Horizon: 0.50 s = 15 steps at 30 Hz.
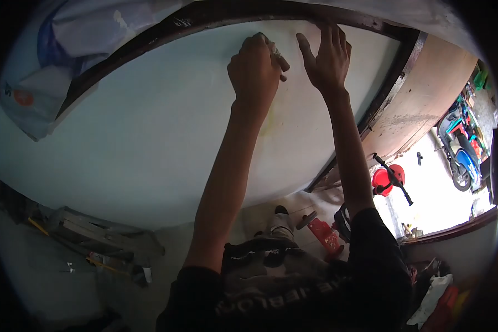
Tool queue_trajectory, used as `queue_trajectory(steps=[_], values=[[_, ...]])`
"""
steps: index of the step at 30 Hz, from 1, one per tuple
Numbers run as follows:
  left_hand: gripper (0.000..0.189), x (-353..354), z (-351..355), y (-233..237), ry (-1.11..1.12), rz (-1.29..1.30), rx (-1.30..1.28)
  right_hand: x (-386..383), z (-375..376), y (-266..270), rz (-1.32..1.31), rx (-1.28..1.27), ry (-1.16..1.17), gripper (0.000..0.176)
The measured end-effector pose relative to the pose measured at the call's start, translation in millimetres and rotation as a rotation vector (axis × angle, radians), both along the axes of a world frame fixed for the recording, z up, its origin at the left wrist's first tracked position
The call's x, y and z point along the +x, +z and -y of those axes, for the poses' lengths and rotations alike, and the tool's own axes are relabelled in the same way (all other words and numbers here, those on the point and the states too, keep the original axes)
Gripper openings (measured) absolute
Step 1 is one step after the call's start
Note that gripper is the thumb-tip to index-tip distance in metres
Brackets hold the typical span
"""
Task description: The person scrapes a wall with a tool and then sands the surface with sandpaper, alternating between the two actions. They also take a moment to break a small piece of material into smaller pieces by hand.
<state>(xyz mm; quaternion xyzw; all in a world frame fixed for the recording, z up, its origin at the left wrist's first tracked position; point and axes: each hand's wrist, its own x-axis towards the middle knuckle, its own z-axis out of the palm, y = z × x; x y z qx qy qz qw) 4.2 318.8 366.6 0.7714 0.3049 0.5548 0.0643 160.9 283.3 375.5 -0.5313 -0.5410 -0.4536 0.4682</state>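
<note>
Both arms reach up along a white wall [149, 127] toward its dark wooden trim [227, 14]. My left hand [253, 69] is closed around a short brown-handled tool [280, 58], its end sticking out on the right. The tool has a pale, scuffed part near the fingers, and the rest is hidden in the grip. To the right, my right hand [329, 60] is open, thumb apart, with its fingertips right at the lower edge of the trim. A faint yellowish stain marks the wall below the hands.
Plastic sheeting [94, 39] hangs at upper left. A ladder-like wooden piece [91, 235] is at lower left. Near my feet is a red scooter-like item [323, 235]. By the bright doorway are a red round item [380, 180], black handlebars [393, 178] and a motorbike [463, 152].
</note>
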Motion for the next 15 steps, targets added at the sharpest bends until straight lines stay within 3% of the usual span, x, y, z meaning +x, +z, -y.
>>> queue_trajectory(steps=[3,4,6,8,10,12,14,15], values=[[0.019,-1.6,-2.1,-58.8,0.082,-0.029,0.156,1.3,-1.7,-0.5,0.004,0.005,0.027,0.048],[0.019,-1.1,-1.0,-93.8,0.06,-0.066,0.033,1.9,-2.1,-1.1,0.01,0.017,0.047,0.048],[0.018,-1.8,2.1,-102.4,0.033,-0.099,-0.079,-2.1,-2.3,-2.2,-0.021,0.009,0.04,0.048],[0.017,1.6,-1.5,-100.0,-0.092,-0.089,-0.294,-4.8,-1.3,-0.2,-0.04,-0.006,0.023,0.048],[0.01,5.2,-6.1,-42.6,-0.083,-0.027,-0.032,-11.5,-2.2,1.5,-0.115,0.009,0.019,0.049],[0.017,9.7,-13.1,2.6,-0.123,0.045,0.043,-12.8,0.2,2.2,-0.128,-0.019,0.035,0.05],[0.025,9.9,-14.3,12.9,-0.107,0.038,0.079,-15.3,6.1,5.4,-0.139,-0.049,0.049,0.052],[0.014,7.9,-13.1,-5.2,-0.12,0.02,0.076,-19.8,12.0,6.4,-0.153,-0.066,0.064,0.052]])
